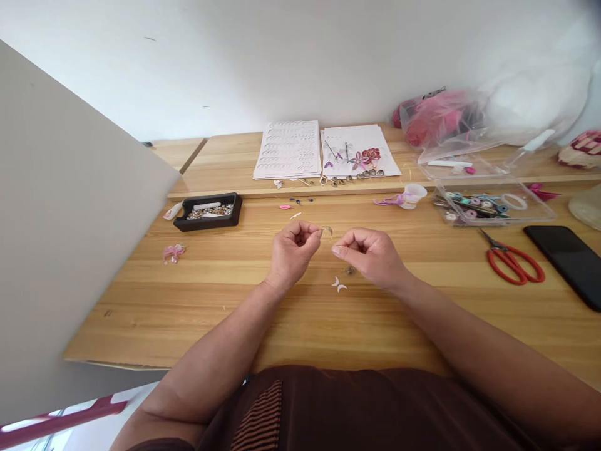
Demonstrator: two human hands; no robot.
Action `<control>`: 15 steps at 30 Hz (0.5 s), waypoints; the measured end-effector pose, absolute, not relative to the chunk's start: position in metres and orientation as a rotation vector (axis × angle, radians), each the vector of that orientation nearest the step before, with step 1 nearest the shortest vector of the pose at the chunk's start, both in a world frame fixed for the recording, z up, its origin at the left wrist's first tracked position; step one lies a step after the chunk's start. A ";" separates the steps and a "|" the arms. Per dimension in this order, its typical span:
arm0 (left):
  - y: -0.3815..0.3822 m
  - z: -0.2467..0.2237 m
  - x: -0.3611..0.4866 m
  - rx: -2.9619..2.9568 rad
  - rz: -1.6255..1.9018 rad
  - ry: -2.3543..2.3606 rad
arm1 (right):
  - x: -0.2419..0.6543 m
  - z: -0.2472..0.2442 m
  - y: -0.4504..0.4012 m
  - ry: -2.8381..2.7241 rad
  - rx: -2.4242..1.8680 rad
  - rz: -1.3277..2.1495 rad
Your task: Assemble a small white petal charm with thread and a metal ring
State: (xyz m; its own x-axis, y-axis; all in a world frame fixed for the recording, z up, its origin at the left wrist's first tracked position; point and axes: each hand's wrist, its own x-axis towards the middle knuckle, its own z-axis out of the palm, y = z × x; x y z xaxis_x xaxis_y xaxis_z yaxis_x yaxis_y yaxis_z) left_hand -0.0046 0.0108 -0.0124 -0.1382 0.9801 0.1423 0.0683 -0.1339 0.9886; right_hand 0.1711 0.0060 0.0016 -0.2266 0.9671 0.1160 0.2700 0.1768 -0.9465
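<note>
Over the middle of the wooden table, my left hand [295, 252] pinches a small thin curved piece [328, 230] between thumb and forefinger. Its curved end sticks out to the right, toward the other hand. My right hand [370, 254] is closed in a pinch just right of that piece; whatever lies between its fingertips is too small to name. Two white crescent shapes [339, 285] lie on the table below the hands. A small dark item [350, 270] rests partly under my right hand. A short white strip [295, 215] lies above my left hand.
A black tray [207, 212] of small beads stands left, near pink scraps [174, 253]. Printed sheets [288, 149] and loose ornaments lie at the back. On the right are a small cup [414, 196], a clear box [493, 200], red-handled scissors [515, 262] and a black phone [566, 263].
</note>
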 end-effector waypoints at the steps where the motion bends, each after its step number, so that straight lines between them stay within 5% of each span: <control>1: 0.011 -0.012 -0.004 1.287 1.385 1.295 | 0.171 0.002 0.004 -1.671 -1.185 1.042; 15: 0.011 -0.011 -0.005 1.347 1.341 1.304 | 0.168 0.000 -0.006 -1.862 -1.035 0.527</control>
State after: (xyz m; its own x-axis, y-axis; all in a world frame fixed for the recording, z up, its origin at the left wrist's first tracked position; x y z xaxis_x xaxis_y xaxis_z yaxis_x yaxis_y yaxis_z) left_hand -0.0054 0.0112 -0.0114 -0.1001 0.9839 0.1478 0.1202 -0.1355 0.9835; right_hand 0.1682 -0.0059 -0.0002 -0.2319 0.8288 0.5093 0.4390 0.5564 -0.7055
